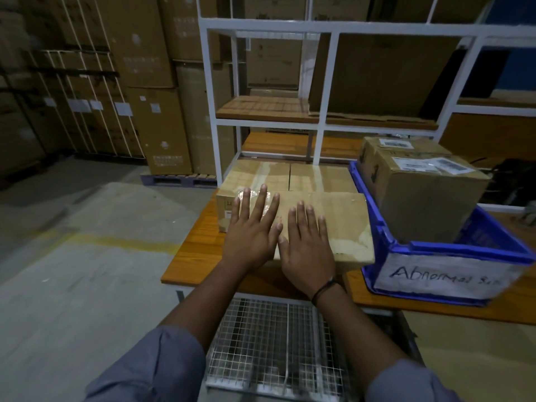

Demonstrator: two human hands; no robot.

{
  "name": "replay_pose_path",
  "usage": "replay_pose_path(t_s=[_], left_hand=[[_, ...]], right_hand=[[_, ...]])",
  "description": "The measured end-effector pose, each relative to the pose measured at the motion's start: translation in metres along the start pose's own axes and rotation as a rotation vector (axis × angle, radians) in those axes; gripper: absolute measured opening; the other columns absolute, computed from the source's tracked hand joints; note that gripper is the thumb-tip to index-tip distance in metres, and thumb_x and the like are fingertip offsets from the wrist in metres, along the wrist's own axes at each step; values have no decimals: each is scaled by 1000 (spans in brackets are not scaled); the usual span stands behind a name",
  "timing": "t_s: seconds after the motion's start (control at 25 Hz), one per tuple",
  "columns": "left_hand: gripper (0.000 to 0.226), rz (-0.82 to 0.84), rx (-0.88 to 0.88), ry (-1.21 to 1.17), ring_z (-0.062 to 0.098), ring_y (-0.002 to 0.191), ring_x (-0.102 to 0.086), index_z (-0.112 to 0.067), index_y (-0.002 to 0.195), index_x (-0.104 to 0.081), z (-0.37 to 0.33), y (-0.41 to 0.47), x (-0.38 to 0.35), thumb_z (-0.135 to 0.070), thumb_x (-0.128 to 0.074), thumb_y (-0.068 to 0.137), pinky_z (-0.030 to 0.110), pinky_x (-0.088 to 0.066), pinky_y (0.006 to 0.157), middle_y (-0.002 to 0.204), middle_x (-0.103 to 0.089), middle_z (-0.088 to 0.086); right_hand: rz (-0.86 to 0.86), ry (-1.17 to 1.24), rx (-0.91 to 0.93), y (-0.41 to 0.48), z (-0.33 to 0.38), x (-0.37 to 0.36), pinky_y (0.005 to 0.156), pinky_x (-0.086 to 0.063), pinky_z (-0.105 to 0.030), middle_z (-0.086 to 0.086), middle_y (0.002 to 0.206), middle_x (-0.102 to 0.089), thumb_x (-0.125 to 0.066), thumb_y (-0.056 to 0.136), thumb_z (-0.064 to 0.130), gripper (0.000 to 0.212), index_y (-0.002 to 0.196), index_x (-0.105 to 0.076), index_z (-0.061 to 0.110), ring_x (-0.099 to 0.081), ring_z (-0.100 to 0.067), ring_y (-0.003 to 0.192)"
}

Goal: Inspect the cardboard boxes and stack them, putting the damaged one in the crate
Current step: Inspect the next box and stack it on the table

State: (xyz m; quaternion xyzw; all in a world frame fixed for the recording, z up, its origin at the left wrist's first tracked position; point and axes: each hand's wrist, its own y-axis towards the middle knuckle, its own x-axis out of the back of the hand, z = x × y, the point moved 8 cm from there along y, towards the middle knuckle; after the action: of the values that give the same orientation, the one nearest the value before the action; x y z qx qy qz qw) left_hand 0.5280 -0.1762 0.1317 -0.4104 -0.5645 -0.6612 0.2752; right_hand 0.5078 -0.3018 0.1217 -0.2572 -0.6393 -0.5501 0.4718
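White steel shelving [327, 30] stands behind a wooden table [197, 250], where a blue crate [452, 250] with a handwritten "Abnormal" label sits at the right, holding a labelled cardboard box [429, 204] that rises above its rim. Just left of the crate, a flat cardboard box [342, 224] lies on a wider lower box [290, 175]. Both hands lie palm-down with fingers straight and spread, gripping nothing: the right hand [307, 250], a dark band [323, 288] at its wrist, on the flat box's lid, the left hand [252, 236] at that box's left edge.
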Motion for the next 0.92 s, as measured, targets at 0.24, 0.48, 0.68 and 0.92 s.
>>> replay_pose_path(t_s=[0.24,0.48,0.68,0.92], left_hand=[[65,24,11,-42,32,157,20,-27,166,-1,5,6,1,-55,-15,109,53,3,127,172,13,4],[65,31,20,-55,30,157,21,-28,166,0,7,10,-1,-56,-13,109,53,4,127,172,13,3],[65,50,18,-71,29,156,23,-29,165,2,5,7,-2,-57,-12,108,53,5,127,172,16,1],[64,54,17,-100,27,156,24,-32,165,3,7,10,0,-57,-14,108,53,4,127,171,17,-1]], right_hand=[[-17,58,-75,-6,-28,7,130,-1,-46,-13,172,3,-13,102,56,79,164,-8,7,5,-24,160],[-22,15,-98,-6,-48,5,130,-3,-46,-13,172,-1,-16,104,55,77,164,-11,6,2,-24,160],[-12,31,-102,-9,-48,4,130,-1,-46,-11,172,0,-14,103,55,78,164,-10,7,3,-23,160],[-78,43,-254,-17,-78,15,129,-5,-49,-11,172,-3,-13,103,57,78,164,-11,8,0,-24,160]])
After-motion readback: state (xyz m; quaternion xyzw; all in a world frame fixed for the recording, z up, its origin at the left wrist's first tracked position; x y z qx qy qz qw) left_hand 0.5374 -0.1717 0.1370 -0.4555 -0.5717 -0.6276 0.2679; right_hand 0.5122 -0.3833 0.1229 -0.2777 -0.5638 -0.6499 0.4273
